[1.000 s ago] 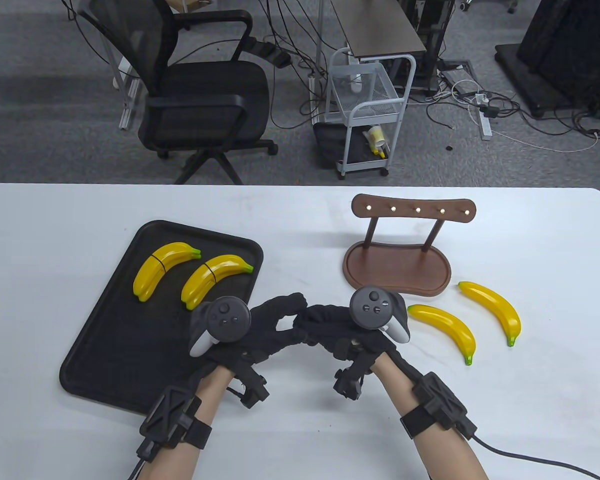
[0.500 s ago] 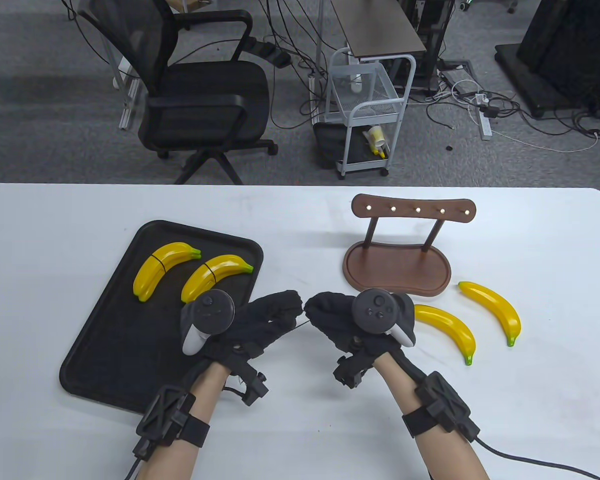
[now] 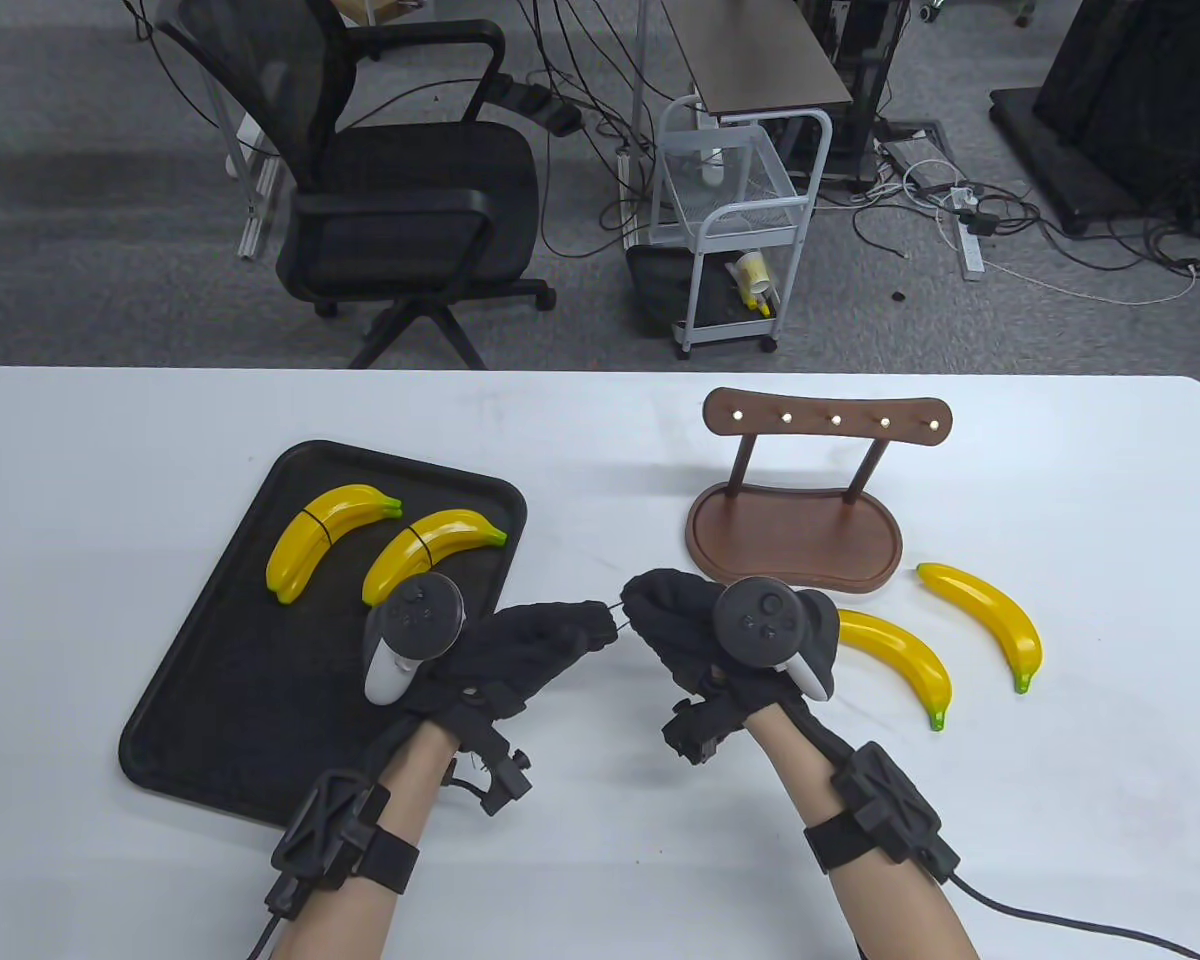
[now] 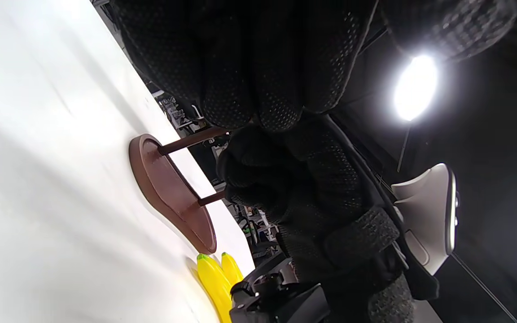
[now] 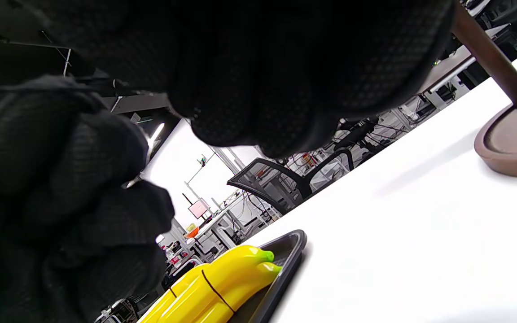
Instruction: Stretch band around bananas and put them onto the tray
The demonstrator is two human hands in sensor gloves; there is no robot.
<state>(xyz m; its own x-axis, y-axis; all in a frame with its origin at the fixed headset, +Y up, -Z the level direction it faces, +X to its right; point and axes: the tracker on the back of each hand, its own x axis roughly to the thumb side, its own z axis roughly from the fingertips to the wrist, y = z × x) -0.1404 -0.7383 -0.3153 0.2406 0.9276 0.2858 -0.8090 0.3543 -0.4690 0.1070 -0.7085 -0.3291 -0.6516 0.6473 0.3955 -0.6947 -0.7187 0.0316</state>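
Both gloved hands hover over the table's middle, fingers curled, fingertips close together. My left hand (image 3: 592, 622) and right hand (image 3: 650, 605) each pinch an end of a thin dark band (image 3: 619, 608), a short strand of which shows between them. Two yellow banana pairs (image 3: 325, 535) (image 3: 430, 558), each ringed by a band, lie on the black tray (image 3: 210, 650). Two loose bananas (image 3: 900, 655) (image 3: 990, 618) lie right of my right hand. In the right wrist view a banded pair (image 5: 222, 282) sits at the tray's corner (image 5: 285, 255).
A brown wooden stand (image 3: 795, 535) with a peg rail stands just behind my right hand, and its base shows in the left wrist view (image 4: 168, 197). The tray lies left of my left hand. An office chair (image 3: 390, 200) and a cart (image 3: 735, 230) stand beyond the table.
The hands were touching and have drawn slightly apart. The right hand shifted right, partly over the nearer loose banana. A band strand now shows between them.
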